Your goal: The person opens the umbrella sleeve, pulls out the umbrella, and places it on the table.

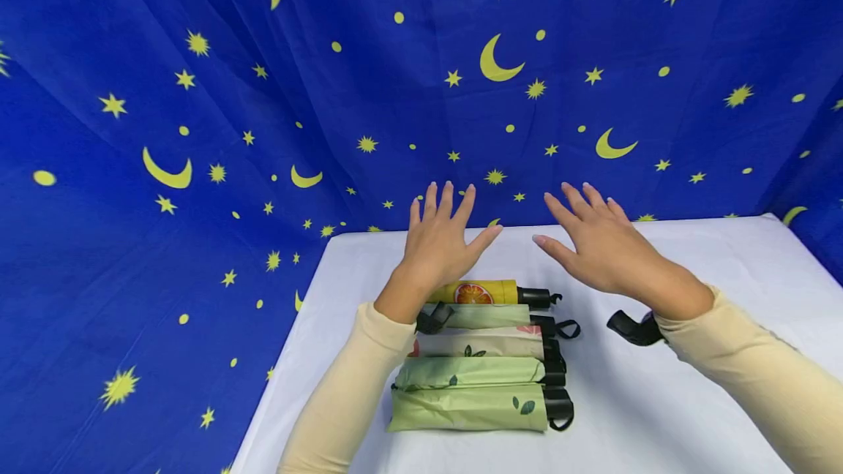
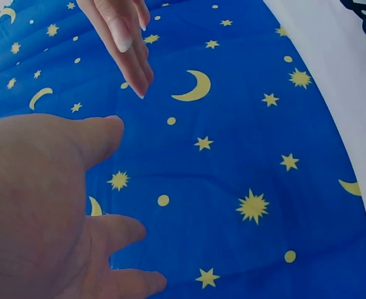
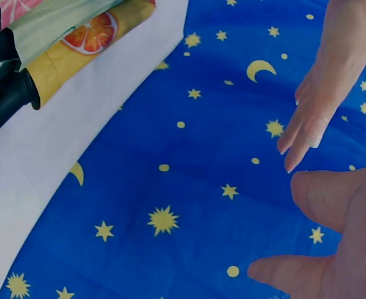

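Observation:
Several folded umbrellas lie side by side on the white table in the head view, their black handles pointing right. The farthest is a yellow umbrella (image 1: 497, 291) with an orange-slice print. Nearer come a pale green umbrella (image 1: 490, 316), a cream umbrella (image 1: 507, 344) with pink and leaf prints, and two light green umbrellas, the nearest umbrella (image 1: 467, 408) showing dark leaves. My left hand (image 1: 437, 243) hovers just beyond the row, fingers spread, its forearm partly hiding the left ends. To the right of the umbrellas, my right hand (image 1: 602, 251) is raised with fingers spread, holding nothing.
A white cloth covers the table (image 1: 711, 262). Behind it and at the left hangs a blue curtain (image 1: 421, 93) with yellow moons and stars. Black wrist straps (image 1: 635, 328) hang below both wrists.

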A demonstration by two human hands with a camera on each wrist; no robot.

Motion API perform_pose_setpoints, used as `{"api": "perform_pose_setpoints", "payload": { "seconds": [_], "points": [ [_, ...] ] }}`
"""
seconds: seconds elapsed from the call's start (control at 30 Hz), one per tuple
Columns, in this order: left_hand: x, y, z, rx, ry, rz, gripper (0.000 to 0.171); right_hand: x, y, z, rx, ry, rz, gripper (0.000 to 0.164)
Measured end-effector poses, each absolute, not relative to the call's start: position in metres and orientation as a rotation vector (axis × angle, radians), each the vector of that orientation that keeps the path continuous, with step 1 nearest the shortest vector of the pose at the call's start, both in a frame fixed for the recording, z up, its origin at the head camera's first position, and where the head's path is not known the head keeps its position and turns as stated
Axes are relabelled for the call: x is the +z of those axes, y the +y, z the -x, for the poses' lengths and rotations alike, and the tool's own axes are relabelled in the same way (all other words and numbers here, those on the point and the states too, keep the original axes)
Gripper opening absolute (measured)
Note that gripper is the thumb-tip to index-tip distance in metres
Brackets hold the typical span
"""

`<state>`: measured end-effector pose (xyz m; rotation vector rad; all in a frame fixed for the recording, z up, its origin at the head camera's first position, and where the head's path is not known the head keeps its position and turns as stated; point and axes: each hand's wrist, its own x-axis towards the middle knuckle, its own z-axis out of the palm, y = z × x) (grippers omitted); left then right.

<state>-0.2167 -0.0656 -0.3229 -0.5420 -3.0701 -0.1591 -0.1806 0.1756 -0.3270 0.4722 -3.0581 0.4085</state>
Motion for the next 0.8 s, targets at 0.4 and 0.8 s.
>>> {"api": "perform_pose_setpoints", "payload": {
  "seconds": [0.4,0.8],
  "points": [
    [-0.331,-0.087,0.184,-0.224,-3.056,0.583,0.084,-0.334,0.189,0.149,0.432,-2.988,-0.469,0.078],
    [-0.42,-0.192,0.101,-1.088,-2.599,0.821,0.025,-0.447,0.224,0.077,0.934,-2.6,-0.639,0.026]
  ]
}}
